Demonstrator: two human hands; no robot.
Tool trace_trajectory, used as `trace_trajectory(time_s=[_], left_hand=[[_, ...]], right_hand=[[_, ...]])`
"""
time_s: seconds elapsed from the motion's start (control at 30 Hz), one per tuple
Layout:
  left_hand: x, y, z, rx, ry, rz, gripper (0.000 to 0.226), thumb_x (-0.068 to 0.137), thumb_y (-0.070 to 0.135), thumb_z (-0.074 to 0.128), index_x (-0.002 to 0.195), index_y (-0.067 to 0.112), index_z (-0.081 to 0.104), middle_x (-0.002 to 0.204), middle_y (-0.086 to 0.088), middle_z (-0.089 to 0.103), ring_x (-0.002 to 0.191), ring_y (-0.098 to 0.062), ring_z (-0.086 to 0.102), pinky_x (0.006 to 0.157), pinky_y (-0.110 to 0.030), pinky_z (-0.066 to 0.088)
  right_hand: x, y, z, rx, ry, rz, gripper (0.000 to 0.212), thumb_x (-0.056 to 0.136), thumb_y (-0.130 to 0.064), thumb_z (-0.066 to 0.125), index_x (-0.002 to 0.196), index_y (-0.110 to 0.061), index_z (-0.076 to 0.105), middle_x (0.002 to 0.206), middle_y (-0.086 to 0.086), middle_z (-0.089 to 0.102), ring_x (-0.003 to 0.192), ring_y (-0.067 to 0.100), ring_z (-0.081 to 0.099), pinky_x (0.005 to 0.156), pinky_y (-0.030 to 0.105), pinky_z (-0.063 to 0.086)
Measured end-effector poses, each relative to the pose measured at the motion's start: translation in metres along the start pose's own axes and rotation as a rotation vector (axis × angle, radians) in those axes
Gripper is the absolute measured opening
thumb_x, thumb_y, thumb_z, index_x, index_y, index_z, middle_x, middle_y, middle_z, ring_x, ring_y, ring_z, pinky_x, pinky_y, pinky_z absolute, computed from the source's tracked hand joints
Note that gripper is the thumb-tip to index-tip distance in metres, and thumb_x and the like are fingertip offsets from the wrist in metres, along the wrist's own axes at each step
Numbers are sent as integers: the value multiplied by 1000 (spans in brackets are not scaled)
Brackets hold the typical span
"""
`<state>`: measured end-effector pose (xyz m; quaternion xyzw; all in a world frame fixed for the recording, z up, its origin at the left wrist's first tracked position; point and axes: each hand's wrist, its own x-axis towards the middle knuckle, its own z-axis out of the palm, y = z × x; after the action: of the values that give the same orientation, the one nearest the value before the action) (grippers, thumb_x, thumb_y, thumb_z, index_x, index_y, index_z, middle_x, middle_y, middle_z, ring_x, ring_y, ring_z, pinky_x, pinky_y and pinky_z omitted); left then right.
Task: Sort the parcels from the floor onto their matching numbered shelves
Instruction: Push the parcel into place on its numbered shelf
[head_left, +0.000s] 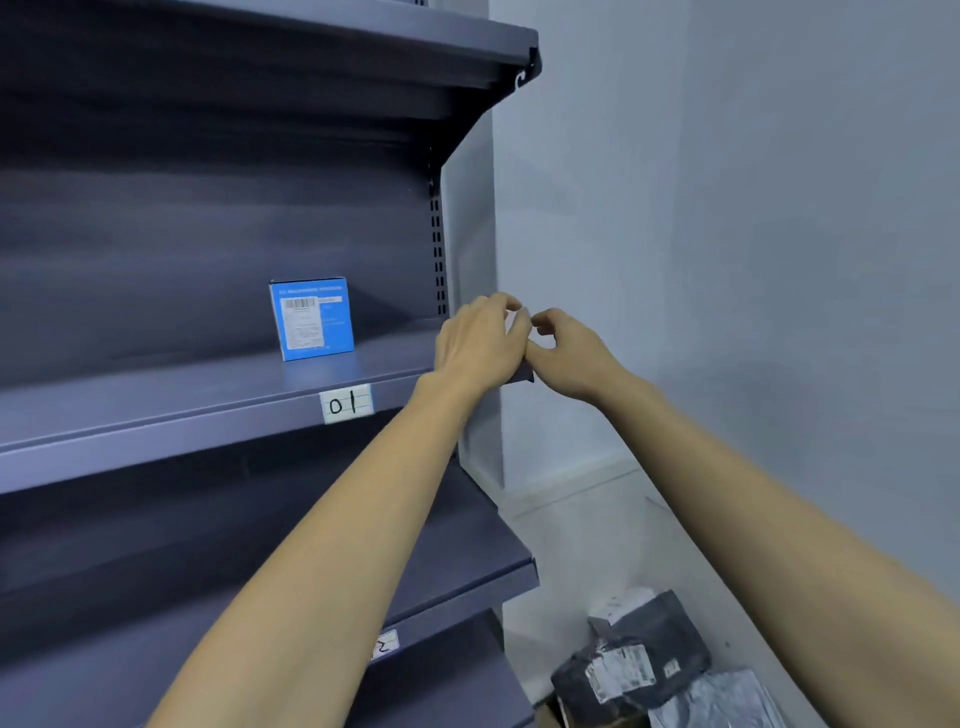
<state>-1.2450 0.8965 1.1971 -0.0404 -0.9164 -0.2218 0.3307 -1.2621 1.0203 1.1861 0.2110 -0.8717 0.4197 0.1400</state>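
Dark grey metal shelving unit, tier tagged "01": holds upright blue cardboard box, label outward, presumably sorted. Grey plastic mailer parcels: heaped on floor, awaiting shelving. Left hand, right hand: at tier's right end, together pinching small pale item, identity unclear.

Pale grey-blue wall to the right of the racking, meeting a light floor along a white skirting board. Slotted upright post at the rear right corner of the racking, with a hooked bracket above.
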Motion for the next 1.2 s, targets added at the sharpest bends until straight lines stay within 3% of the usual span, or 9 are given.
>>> trace_trajectory(time_s=[0.1, 0.4, 0.6, 0.77, 1.03, 1.2], left_hand=[[-3, 33, 34, -57, -63, 32, 44, 103, 48, 31, 129, 22, 56, 131, 1, 59, 115, -22, 56, 92, -39, 42], [-75, 129, 189, -205, -375, 90, 38, 103, 40, 34, 127, 19, 55, 130, 1, 59, 118, -22, 52, 88, -34, 37], [-182, 159, 304, -204, -676, 126, 34, 101, 36, 40, 120, 18, 61, 126, -2, 63, 115, -28, 57, 81, -32, 38], [-254, 165, 383, -150, -927, 180, 34, 100, 32, 41, 111, 12, 66, 121, -12, 65, 112, -34, 57, 88, -37, 44], [-325, 165, 476, -123, -1137, 327, 36, 99, 37, 42, 119, 13, 60, 126, -13, 60, 119, -33, 51, 98, -43, 42], [-326, 126, 534, 32, -1233, 362, 42, 98, 37, 44, 132, 15, 53, 134, -13, 54, 126, -32, 46, 104, -44, 38]], right_hand=[[-21, 38, -34, 9, 86, 86, 54, 97, -36, 53, 144, -13, 40, 147, 3, 45, 135, 19, 42, 93, 22, 32], [-154, 194, -116, -90, 301, 385, 38, 96, -32, 53, 132, -21, 54, 135, 1, 55, 123, 18, 50, 93, 26, 37], [-265, 293, -108, -84, 286, 675, 40, 96, -28, 53, 134, -15, 53, 136, 6, 54, 124, 21, 50, 90, 25, 37], [-338, 350, -97, -66, 321, 909, 43, 97, -27, 53, 137, -12, 51, 138, 9, 53, 127, 24, 49, 99, 33, 39], [-394, 420, -57, -5, 295, 1159, 40, 97, -26, 51, 135, -10, 52, 136, 8, 54, 124, 23, 50, 91, 26, 35], [-380, 473, -17, 78, 234, 1218, 34, 97, -23, 52, 129, -12, 56, 118, 1, 60, 106, 14, 53, 84, 20, 35]])
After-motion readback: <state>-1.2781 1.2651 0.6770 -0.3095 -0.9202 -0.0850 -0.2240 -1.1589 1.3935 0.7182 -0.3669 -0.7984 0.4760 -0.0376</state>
